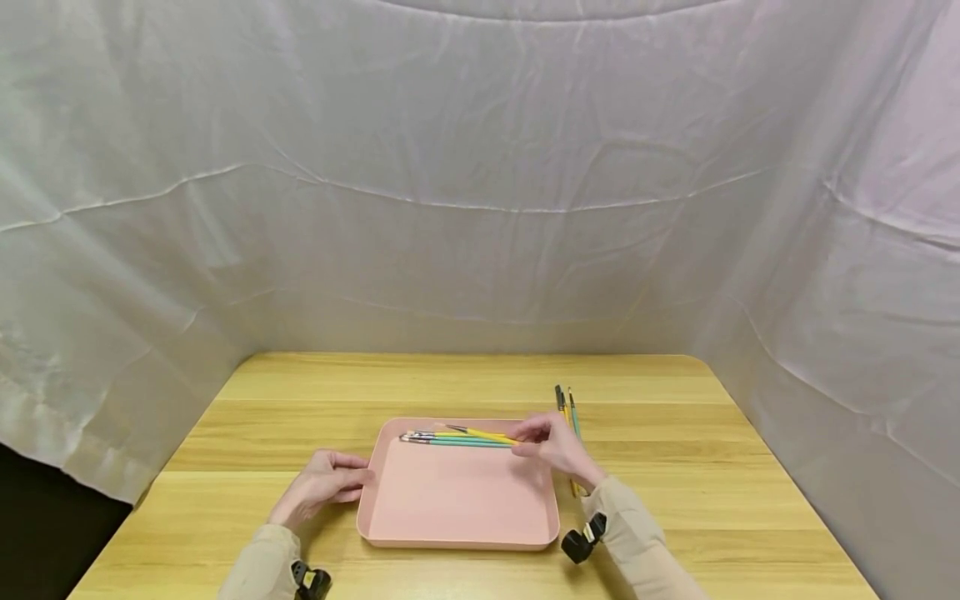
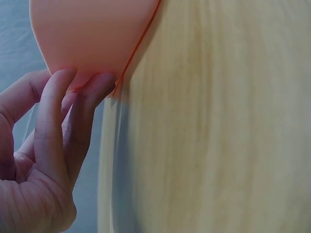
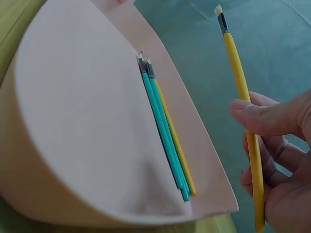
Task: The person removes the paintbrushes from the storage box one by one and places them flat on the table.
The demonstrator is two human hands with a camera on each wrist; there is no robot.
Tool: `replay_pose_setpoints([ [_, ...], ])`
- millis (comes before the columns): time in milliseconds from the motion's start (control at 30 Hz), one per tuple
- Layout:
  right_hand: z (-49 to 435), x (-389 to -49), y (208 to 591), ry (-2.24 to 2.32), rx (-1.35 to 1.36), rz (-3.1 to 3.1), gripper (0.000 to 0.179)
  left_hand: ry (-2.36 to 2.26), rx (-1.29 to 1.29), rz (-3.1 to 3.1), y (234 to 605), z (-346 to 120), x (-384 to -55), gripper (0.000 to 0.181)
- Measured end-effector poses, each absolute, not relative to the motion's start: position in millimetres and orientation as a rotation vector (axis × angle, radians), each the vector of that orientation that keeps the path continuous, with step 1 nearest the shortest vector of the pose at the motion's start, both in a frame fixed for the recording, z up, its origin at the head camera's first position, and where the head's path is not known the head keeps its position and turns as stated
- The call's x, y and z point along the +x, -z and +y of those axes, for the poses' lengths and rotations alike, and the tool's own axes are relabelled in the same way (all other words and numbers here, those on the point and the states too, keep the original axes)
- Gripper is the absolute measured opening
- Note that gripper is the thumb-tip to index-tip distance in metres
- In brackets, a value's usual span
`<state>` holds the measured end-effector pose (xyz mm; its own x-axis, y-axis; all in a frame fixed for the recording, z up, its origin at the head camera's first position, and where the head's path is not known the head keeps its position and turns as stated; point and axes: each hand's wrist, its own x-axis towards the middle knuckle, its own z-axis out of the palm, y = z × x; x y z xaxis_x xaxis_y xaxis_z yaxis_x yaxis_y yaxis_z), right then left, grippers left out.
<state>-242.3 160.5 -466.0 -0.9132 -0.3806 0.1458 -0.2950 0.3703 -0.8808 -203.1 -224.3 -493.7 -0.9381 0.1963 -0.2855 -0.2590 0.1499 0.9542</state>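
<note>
My right hand (image 1: 553, 443) pinches a yellow-handled paintbrush (image 3: 240, 77) by its handle, pale bristles away from the palm. That brush is raised above the far right part of a pink tray (image 1: 457, 500). Inside the tray, along its far side, lie several paintbrushes, among them a teal one (image 3: 158, 119) and a yellow one (image 3: 175, 141), side by side. My left hand (image 1: 322, 485) holds the left edge of the tray. Its fingertips (image 2: 63, 77) lie against the outer wall in the left wrist view, and one finger reaches the rim.
To the right of the tray, a few more slim brushes or pens (image 1: 575, 417), dark, yellow and teal, lie on the wooden table (image 1: 660, 500). Grey cloth (image 1: 480, 267) hangs behind the table and at both sides. Each sleeve carries a black wrist camera (image 1: 577, 546).
</note>
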Motion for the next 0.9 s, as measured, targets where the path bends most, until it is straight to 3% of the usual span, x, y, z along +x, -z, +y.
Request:
replay_pose_setpoints([
  [900,183,-231,477,1.816,-0.377,2.535,0.020,-1.846,-0.048,2.096,496,-225,-204,0.042],
])
